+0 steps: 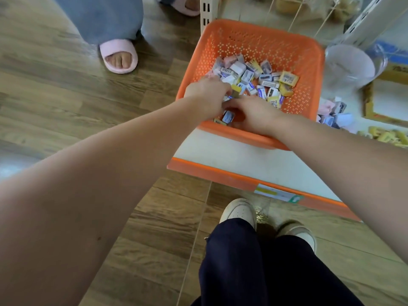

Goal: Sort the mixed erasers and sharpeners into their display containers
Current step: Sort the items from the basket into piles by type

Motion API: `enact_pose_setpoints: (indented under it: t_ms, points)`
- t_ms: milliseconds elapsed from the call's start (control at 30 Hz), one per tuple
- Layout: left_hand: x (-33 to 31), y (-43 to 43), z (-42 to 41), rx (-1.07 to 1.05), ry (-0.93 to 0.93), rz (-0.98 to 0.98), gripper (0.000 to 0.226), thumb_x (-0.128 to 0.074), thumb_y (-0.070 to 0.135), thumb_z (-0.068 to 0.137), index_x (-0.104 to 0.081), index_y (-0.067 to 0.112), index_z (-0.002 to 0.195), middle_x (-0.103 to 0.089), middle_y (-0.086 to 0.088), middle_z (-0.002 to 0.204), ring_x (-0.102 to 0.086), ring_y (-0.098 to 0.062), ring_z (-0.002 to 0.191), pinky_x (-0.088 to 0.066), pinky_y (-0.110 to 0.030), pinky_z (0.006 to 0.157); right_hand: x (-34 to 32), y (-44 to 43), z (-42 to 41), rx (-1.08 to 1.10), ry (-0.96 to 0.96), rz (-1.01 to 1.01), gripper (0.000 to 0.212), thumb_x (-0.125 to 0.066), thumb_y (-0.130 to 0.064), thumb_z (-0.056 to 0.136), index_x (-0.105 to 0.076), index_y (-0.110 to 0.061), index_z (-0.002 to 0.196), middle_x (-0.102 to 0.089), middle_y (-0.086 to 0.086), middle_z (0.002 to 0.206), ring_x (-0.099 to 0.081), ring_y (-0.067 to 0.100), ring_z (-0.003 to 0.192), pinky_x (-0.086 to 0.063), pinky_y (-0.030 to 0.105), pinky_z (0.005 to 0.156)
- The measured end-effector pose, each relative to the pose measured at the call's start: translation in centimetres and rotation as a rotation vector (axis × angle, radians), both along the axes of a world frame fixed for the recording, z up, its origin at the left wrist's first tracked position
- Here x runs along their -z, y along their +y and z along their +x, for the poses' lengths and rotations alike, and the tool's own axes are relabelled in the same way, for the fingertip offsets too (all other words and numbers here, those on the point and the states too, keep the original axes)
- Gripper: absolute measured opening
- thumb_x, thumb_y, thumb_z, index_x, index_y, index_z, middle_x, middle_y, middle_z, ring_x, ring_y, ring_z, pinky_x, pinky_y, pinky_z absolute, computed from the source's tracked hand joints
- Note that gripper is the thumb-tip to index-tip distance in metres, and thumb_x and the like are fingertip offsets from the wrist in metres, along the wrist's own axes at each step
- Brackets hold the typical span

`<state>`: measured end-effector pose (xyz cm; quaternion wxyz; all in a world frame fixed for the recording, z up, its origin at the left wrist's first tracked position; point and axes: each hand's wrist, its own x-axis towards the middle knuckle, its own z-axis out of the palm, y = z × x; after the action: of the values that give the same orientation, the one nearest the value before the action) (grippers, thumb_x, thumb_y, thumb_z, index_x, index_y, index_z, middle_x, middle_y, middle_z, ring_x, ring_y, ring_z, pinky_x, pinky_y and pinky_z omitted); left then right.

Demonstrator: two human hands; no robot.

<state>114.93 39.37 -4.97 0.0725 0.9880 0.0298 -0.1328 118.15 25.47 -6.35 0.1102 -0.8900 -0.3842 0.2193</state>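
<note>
An orange perforated basket (254, 38) stands on a low white shelf. It holds a heap of several small boxed erasers and sharpeners (260, 79) in white, blue, yellow and pink. Both my hands are inside the basket at its near left side. My left hand (207, 96) reaches into the pile with fingers curled down among the boxes. My right hand (254, 115) lies just beside it, fingers bent over boxes near the front wall. The fingertips of both hands are hidden, so what they hold cannot be made out.
A clear plastic jar (351, 65) lies right of the basket. Beyond it are a small heap of pastel boxes (335, 115), a yellow-edged tray (368, 107) and yellow items (384, 135). Another person's slippered foot (119, 56) stands on the wooden floor at left. The shelf has an orange edge (220, 175).
</note>
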Motion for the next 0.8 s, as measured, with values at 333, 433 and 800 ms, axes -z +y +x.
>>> enact_pose_setpoints:
  t_ms: [333,433,800]
  points:
    - [0.4,0.1,0.2,0.066,-0.004,-0.011,0.045,-0.067,0.032,0.084,-0.055,0.036,0.127,-0.04,-0.002,0.132,-0.031,-0.028,0.125,-0.043,-0.04,0.09,0.9,-0.2,0.1,0.022,-0.07,0.008,0.028,-0.062,-0.021,0.078,-0.064,-0.024,0.106,-0.062,0.005,0.104,-0.057,0.027,0.096,-0.047,0.033,0.075]
    - [0.4,0.0,0.2,0.071,0.004,0.004,0.044,-0.069,0.035,0.082,-0.056,0.033,0.125,-0.041,-0.002,0.133,-0.032,-0.028,0.125,-0.043,-0.04,0.091,0.8,-0.5,0.2,0.016,-0.093,-0.026,0.031,-0.06,-0.018,0.078,-0.064,-0.018,0.109,-0.061,0.009,0.104,-0.055,0.029,0.098,-0.044,0.033,0.076]
    - [-1.7,-1.4,0.0,0.001,-0.047,-0.156,0.043,-0.065,0.043,0.071,-0.051,0.027,0.109,-0.058,-0.004,0.11,-0.051,-0.026,0.102,-0.046,-0.036,0.082,-3.4,-4.9,0.2,0.198,-0.222,0.292,0.036,-0.06,-0.02,0.074,-0.062,-0.007,0.108,-0.06,0.015,0.103,-0.056,0.028,0.098,-0.035,0.026,0.082]
